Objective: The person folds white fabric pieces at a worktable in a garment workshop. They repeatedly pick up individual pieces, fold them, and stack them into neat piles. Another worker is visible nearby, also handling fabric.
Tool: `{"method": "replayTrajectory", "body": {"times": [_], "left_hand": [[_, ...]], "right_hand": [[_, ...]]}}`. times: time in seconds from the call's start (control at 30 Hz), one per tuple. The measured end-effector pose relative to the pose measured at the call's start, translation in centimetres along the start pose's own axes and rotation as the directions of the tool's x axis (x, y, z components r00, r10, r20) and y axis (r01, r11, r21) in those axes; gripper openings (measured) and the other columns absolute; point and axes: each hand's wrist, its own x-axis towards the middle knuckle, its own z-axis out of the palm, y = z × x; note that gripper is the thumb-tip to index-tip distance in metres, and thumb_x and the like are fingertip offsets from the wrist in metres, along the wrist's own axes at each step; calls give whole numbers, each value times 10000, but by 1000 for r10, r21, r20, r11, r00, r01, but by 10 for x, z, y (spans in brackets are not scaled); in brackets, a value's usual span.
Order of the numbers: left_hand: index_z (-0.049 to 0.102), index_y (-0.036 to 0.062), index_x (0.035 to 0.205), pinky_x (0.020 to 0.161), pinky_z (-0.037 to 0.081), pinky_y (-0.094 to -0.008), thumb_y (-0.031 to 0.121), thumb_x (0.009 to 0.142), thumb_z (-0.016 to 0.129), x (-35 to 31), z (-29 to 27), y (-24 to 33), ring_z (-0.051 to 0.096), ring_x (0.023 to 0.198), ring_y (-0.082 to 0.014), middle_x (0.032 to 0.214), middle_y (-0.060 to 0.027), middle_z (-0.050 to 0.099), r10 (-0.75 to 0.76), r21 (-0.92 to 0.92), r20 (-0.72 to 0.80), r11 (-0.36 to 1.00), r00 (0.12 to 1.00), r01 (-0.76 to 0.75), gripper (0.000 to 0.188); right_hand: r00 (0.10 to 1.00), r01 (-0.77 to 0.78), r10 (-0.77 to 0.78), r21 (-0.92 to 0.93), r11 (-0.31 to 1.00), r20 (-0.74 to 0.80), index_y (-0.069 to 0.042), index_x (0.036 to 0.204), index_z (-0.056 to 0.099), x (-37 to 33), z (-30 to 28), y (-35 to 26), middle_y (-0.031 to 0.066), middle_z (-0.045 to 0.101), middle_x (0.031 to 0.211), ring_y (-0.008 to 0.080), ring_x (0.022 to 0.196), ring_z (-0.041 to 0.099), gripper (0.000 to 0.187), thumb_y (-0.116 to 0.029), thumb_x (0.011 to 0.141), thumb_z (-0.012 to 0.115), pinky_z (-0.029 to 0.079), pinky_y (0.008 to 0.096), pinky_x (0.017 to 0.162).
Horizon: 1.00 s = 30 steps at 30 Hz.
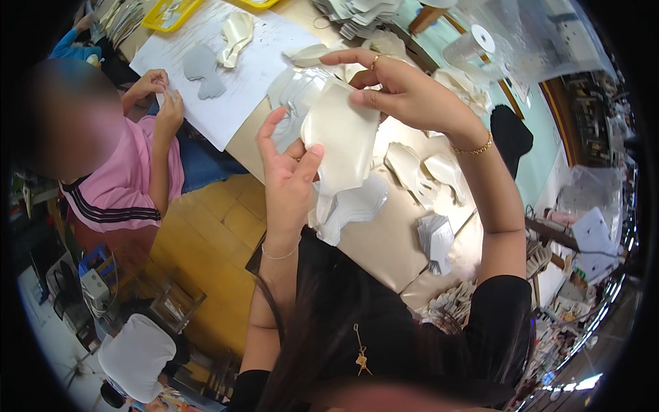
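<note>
Sheet (341,141), cream, runs lengthwise toward you; your left hand (287,170) pinches its left edge, right hand (406,89) its far end.

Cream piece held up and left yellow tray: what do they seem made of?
Cream piece: perhaps leather or coated fabric, satiny, going by its thin sheet and soft sheen.
Left yellow tray: likely plastic, smooth, judging by its even colour.

A yellow tiled floor (220,230) spreads left of a tan-topped worktable (384,254).
</note>
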Motion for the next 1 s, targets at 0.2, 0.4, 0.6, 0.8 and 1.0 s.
{"method": "replayTrajectory", "body": {"times": [0.2, 0.4, 0.6, 0.8, 1.0], "left_hand": [[356, 50, 1442, 765, 489, -222, -6, 964, 552, -17, -4, -5, 598, 920, -87, 1144, -122, 636, -1, 156, 103, 988, 995, -15, 520], [322, 19, 1505, 705, 502, -219, -42, 951, 554, -45, -1, -28, 601, 902, -76, 1266, -110, 546, -11, 142, 193, 990, 981, -17, 604], [264, 33, 1514, 780, 496, -209, -53, 951, 546, -88, 11, -85, 607, 927, -112, 1276, -137, 554, 34, 397, 196, 911, 980, -111, 635], [39, 82, 1455, 1000, 461, -376, 99, 839, 754, -111, 23, -88, 608, 1107, -283, 1299, -219, 562, 223, 431, 189, 856, 956, -285, 944], [559, 83, 1261, 1048, 444, -414, 102, 793, 780, -103, 27, -69, 543, 1250, -315, 1301, -221, 564, 320, 67, 326, 931, 890, -359, 518]], "right_hand": [[967, 26, 56, 319, 947, -247, -120, 1466, 364, -21, 32, 8, -7, 607, 912, 37, 796, 561, 535, -202, 983, 577, 490, 207, 711], [864, -22, 345, 657, 754, -367, -18, 1451, 329, -61, 96, 48, 67, 612, 1068, 95, 981, 547, 795, -497, 908, 657, 473, 294, 835], [719, -147, 567, 709, 690, -402, -21, 1258, 622, -113, 178, 78, 93, 660, 1111, 146, 1043, 618, 389, -207, 922, 678, 507, 258, 846], [620, 220, -374, -305, 926, -689, -115, 1066, 743, -161, 175, 57, 103, 680, 1099, 299, 1054, 656, 371, 73, 750, 689, 544, 390, 879], [594, 247, -455, -388, 888, -663, -111, 1021, 743, -171, 160, 53, 107, 670, 1104, 311, 1062, 652, 354, 71, 721, 703, 531, 420, 909]]}}
